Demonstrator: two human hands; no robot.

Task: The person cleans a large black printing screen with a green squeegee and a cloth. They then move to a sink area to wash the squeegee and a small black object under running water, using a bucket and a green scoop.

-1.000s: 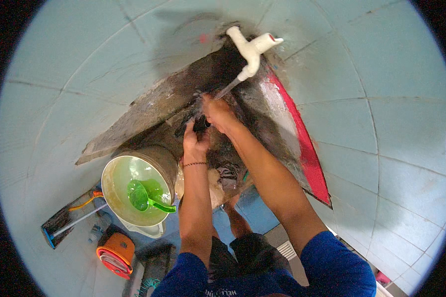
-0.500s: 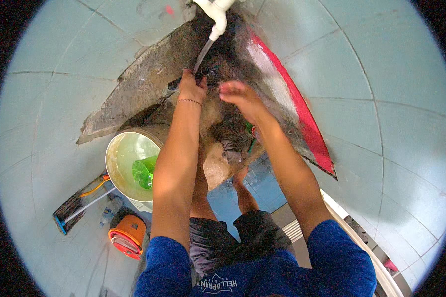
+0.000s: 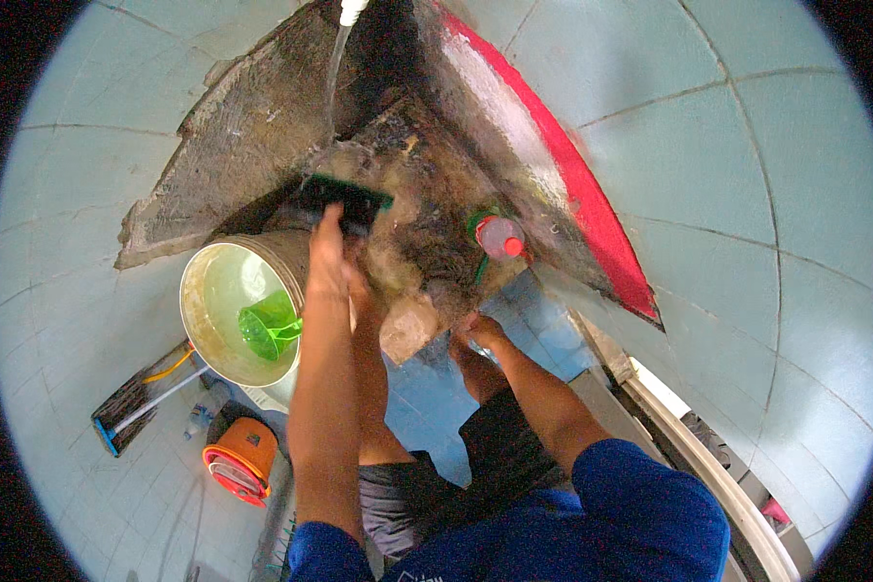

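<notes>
My left hand [image 3: 329, 254] grips a dark, flat, rectangular thing with a green edge [image 3: 347, 202]; its kind I cannot make out. It is tilted over the wet, stained corner ledge [image 3: 412, 160]. Water [image 3: 336, 73] runs from the white tap [image 3: 352, 10] at the top and comes down beside the far end of the dark thing. My right hand [image 3: 481, 333] is lowered to my right leg, low over the ledge's near edge; its fingers are too unclear to read. A clear bottle with a red cap [image 3: 501, 238] stands on the ledge's right side.
A pale bucket of water [image 3: 196, 308] with a green dipper [image 3: 270, 326] stands left of my left forearm. Beyond lie an orange bucket [image 3: 246, 449], a clear plastic bottle [image 3: 202, 415] and a blue-edged broom [image 3: 116, 432]. Blue tiled walls [image 3: 689, 175] rise on both sides.
My right hand has dropped from beside the left hand down to my leg. My left hand has come lower and nearer with the dark thing, out from under the tap. My view has shifted down.
</notes>
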